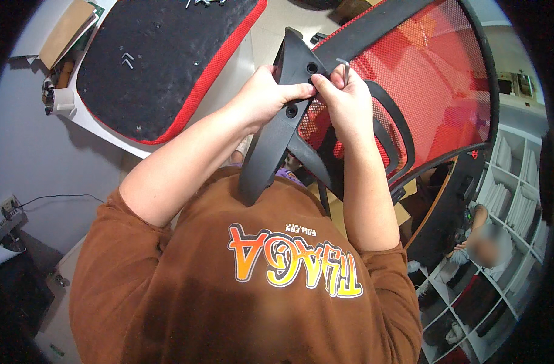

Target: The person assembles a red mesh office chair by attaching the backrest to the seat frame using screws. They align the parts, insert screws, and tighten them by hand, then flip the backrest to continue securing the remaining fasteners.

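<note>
A black plastic chair armrest [268,145] stands in front of my chest, with two round bolt holes in its flat upper part. My left hand [261,97] is closed around its left edge, thumb on the face between the holes and the other fingers hidden behind. My right hand [346,97] holds a bent metal hex key [346,71] upright in its curled fingers. Its thumb tip presses beside the upper hole, close to my left thumb. Right behind the armrest is the red mesh chair back [422,79] with a black frame.
A chair seat [161,60] with black underside and red edge lies on a white table [110,133] at the left. Small L-shaped metal pieces [127,59] and several screws [207,2] rest on it. At the far right, another person [480,242] is near white shelves [513,188].
</note>
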Demonstrator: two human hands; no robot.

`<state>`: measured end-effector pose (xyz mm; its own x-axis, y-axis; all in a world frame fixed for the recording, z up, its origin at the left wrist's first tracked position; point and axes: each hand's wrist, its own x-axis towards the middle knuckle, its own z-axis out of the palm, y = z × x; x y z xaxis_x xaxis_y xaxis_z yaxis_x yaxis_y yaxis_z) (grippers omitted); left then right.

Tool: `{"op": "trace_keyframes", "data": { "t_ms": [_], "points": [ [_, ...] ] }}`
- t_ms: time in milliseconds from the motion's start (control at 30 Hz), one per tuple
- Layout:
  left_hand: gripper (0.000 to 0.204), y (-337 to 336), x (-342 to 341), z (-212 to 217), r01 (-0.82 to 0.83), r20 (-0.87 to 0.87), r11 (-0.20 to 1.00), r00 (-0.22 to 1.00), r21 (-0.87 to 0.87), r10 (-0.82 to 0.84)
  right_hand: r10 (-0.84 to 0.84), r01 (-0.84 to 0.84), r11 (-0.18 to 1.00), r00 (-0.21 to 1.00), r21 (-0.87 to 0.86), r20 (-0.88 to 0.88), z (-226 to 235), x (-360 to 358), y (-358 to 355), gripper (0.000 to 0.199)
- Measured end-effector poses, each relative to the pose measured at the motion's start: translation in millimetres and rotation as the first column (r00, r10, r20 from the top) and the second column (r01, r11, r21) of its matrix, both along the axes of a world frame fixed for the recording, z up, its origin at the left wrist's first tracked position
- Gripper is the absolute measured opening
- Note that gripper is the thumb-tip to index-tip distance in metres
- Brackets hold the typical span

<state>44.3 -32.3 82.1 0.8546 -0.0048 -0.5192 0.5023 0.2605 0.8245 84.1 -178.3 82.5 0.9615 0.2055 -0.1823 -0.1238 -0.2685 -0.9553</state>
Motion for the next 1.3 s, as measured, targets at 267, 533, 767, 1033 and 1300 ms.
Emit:
{"op": "trace_keyframes", "data": {
  "t_ms": [267,533,767,1033,1300],
  "points": [
    [0.051,1.9,0.3,-11.1,0.034,0.034,0.998,0.999,0.053,-0.036,-0.087,0.158,0.912,0.976,0.378,-0.198,2.3,-4.4,6.5,0.035],
    [0.030,8.6,3.9,-30.9,0.011,-0.100,0.719,0.989,-0.695,-0.111,-0.176,0.207,0.948,0.974,0.241,-0.142,6.3,-2.2,-3.1,0.040],
    [0.026,-9.1,4.9,-31.5,-0.019,-0.145,0.655,0.980,-0.755,-0.139,-0.196,0.233,0.939,0.967,0.252,-0.164,5.5,-4.1,-5.2,0.039],
    [0.021,-13.6,2.2,-25.6,-0.100,-0.167,0.700,0.986,-0.707,-0.027,-0.244,0.280,0.927,0.956,0.250,-0.164,5.7,-5.1,-0.3,0.038],
    [0.028,0.8,0.5,-23.9,-0.052,-0.078,0.923,0.997,-0.382,0.024,-0.206,0.240,0.934,0.967,0.265,-0.150,5.3,-8.2,4.0,0.038]
  ]
}}
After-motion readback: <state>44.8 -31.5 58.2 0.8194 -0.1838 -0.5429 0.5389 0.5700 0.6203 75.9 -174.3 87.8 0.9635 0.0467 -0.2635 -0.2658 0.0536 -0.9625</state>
